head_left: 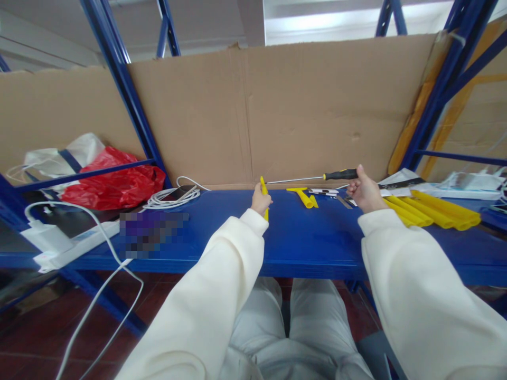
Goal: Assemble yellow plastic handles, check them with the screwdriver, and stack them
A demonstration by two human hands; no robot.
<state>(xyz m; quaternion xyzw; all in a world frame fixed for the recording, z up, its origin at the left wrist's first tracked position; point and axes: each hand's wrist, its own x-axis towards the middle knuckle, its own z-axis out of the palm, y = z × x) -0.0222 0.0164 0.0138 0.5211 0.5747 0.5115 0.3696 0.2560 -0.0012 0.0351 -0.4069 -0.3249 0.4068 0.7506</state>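
Observation:
In the middle of the blue shelf, my left hand (260,202) is closed round a narrow yellow piece (264,186) held upright. My right hand (365,191) grips the black and yellow handle of a long screwdriver (340,174). Its thin metal shaft runs level to the left, and the tip meets the upper part of the yellow piece; whether it is inside or only touching I cannot tell. Between my hands lies a yellow T-shaped part (304,198). Several yellow tubes (446,208) rest just right of my right hand.
Pens and small tools (322,192) lie behind the T-shaped part. To the left are a coiled white cable (168,199), a red plastic bag (114,179) and a white power strip (81,247) with a charger. Cardboard (309,111) walls the back, between blue metal posts (443,95).

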